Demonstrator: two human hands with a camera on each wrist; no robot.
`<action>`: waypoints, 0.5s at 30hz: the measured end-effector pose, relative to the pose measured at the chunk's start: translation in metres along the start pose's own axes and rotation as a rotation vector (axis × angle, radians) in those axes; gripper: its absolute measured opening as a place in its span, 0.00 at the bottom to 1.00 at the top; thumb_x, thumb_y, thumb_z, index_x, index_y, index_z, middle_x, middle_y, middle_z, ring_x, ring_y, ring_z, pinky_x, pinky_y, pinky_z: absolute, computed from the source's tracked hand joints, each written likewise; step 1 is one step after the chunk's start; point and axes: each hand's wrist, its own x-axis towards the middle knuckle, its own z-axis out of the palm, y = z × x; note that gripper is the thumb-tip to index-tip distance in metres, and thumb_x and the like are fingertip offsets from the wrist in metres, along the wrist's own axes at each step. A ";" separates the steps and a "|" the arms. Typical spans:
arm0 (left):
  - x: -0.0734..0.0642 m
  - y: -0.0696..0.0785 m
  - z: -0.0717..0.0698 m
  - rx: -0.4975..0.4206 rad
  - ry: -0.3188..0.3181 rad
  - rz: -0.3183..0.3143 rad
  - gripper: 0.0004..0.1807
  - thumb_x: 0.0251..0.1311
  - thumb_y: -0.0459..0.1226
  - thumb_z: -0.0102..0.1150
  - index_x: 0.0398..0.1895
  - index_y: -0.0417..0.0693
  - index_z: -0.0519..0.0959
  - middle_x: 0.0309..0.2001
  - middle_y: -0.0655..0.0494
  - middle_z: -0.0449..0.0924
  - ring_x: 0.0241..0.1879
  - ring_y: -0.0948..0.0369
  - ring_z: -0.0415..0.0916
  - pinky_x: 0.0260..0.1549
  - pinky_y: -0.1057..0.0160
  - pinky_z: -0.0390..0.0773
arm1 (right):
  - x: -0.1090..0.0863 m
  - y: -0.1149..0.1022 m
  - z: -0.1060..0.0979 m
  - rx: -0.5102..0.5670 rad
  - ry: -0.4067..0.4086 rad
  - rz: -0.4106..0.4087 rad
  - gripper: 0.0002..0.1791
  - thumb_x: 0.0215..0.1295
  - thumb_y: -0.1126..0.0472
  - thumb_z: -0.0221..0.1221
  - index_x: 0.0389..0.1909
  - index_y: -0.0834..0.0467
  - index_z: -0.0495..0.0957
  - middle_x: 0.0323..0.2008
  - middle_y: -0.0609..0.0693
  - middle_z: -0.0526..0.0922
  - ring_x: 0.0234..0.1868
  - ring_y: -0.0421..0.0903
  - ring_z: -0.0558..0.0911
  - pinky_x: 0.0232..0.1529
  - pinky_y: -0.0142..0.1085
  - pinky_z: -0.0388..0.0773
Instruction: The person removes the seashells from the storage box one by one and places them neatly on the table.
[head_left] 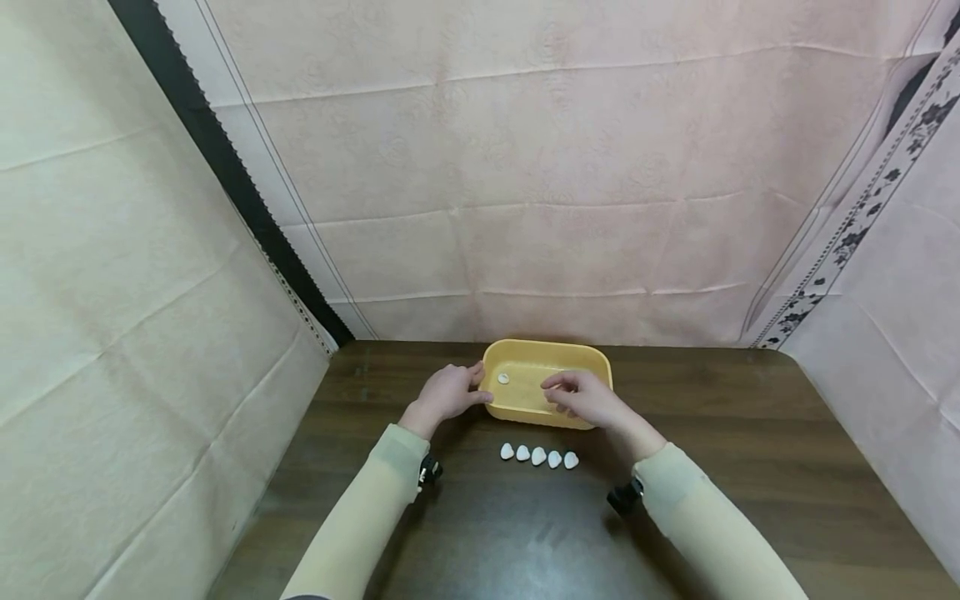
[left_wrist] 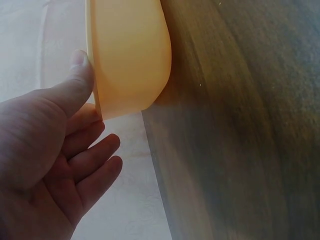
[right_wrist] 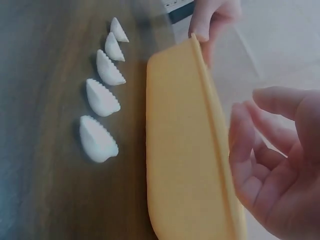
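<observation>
A shallow yellow plastic tray (head_left: 551, 348) stands near the far side of the wooden table. My left hand (head_left: 448, 392) pinches its left end at the rim between thumb and forefinger; in the left wrist view the other fingers (left_wrist: 100, 157) spread loosely below. Over the right part of the tray hovers my right hand (head_left: 583, 397), its fingers loosely bent. The right wrist view shows a gap between thumb and fingers, with no object visible there. One small white piece (head_left: 503, 378) lies inside the tray, toward the left.
In front of the tray, several small white shell-like pieces (head_left: 538, 456) with serrated edges form a row on the table (head_left: 705, 467). Pale cloth (head_left: 555, 200) hangs behind the table, and more cloth borders it at left and right.
</observation>
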 end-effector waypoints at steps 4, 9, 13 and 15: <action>0.001 -0.002 0.001 0.000 0.001 -0.006 0.38 0.72 0.55 0.66 0.77 0.45 0.72 0.77 0.52 0.69 0.70 0.50 0.75 0.66 0.50 0.78 | 0.021 0.006 0.008 -0.030 0.021 0.021 0.16 0.78 0.58 0.64 0.56 0.65 0.86 0.40 0.64 0.87 0.38 0.52 0.87 0.39 0.37 0.85; 0.000 0.001 0.000 -0.004 -0.001 -0.020 0.38 0.72 0.55 0.66 0.78 0.45 0.72 0.76 0.52 0.70 0.69 0.50 0.77 0.65 0.50 0.78 | 0.037 0.009 0.017 -0.018 0.006 0.065 0.17 0.78 0.58 0.63 0.58 0.65 0.85 0.44 0.62 0.87 0.41 0.55 0.87 0.42 0.42 0.86; -0.001 0.003 -0.003 -0.016 0.004 -0.010 0.37 0.73 0.53 0.67 0.77 0.44 0.72 0.75 0.50 0.70 0.68 0.49 0.77 0.65 0.49 0.78 | 0.049 0.009 0.025 -0.041 -0.016 0.071 0.16 0.78 0.59 0.63 0.58 0.65 0.85 0.44 0.60 0.88 0.41 0.53 0.87 0.39 0.39 0.85; -0.002 0.003 -0.003 -0.018 0.006 -0.005 0.37 0.73 0.52 0.67 0.77 0.43 0.72 0.75 0.49 0.70 0.68 0.48 0.77 0.65 0.49 0.79 | 0.054 0.007 0.028 -0.070 -0.030 0.069 0.16 0.77 0.59 0.63 0.57 0.64 0.85 0.44 0.59 0.88 0.41 0.53 0.87 0.38 0.38 0.84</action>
